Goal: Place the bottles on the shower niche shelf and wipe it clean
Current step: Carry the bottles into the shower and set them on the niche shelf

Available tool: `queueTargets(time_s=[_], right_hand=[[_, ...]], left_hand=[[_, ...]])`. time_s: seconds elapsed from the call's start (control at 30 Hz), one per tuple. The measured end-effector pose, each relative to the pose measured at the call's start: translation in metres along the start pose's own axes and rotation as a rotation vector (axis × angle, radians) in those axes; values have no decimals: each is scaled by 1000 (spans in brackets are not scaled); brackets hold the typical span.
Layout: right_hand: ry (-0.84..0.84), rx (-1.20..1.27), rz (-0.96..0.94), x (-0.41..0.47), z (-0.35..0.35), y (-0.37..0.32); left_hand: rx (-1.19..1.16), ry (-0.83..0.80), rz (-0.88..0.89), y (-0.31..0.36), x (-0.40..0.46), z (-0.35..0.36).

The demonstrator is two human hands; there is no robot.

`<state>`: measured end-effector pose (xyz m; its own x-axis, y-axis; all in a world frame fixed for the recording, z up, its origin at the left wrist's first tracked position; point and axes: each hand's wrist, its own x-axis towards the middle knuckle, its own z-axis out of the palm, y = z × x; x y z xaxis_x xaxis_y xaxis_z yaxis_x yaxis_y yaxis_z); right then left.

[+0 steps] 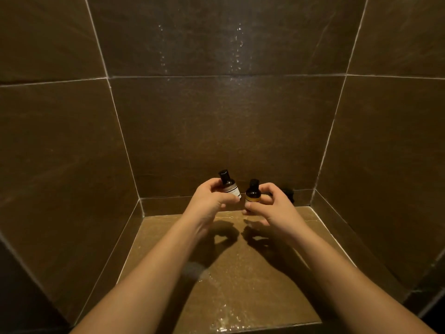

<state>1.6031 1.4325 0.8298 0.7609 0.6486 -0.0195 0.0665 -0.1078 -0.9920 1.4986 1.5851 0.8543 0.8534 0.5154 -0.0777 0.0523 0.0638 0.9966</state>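
My left hand (209,198) grips a small dark bottle with a black cap and a white label (229,184), tilted to the left, above the niche shelf (240,268). My right hand (272,208) pinches a second small dark bottle with a black cap and a yellow label (252,192), held upright. Both bottles hang above the back part of the brown shelf. A third dark object (289,194) stands at the shelf's back, behind my right hand, mostly hidden.
The niche is lined with dark brown tiles (226,131) on the left, back and right. The shelf surface glistens with water near its front edge (224,319). Water drops streak the back wall high up (237,51).
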Motion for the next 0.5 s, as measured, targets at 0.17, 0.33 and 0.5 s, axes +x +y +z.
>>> queueTargets(time_s=[0.17, 0.33, 0.5], right_hand=[[32, -85, -12, 6, 1, 12], [66, -255, -36, 17, 7, 22], [75, -326, 74, 28, 15, 33]], left_hand=[[147, -16, -4, -5, 1, -5], [331, 42, -19, -10, 3, -8], [386, 133, -96, -19, 10, -4]])
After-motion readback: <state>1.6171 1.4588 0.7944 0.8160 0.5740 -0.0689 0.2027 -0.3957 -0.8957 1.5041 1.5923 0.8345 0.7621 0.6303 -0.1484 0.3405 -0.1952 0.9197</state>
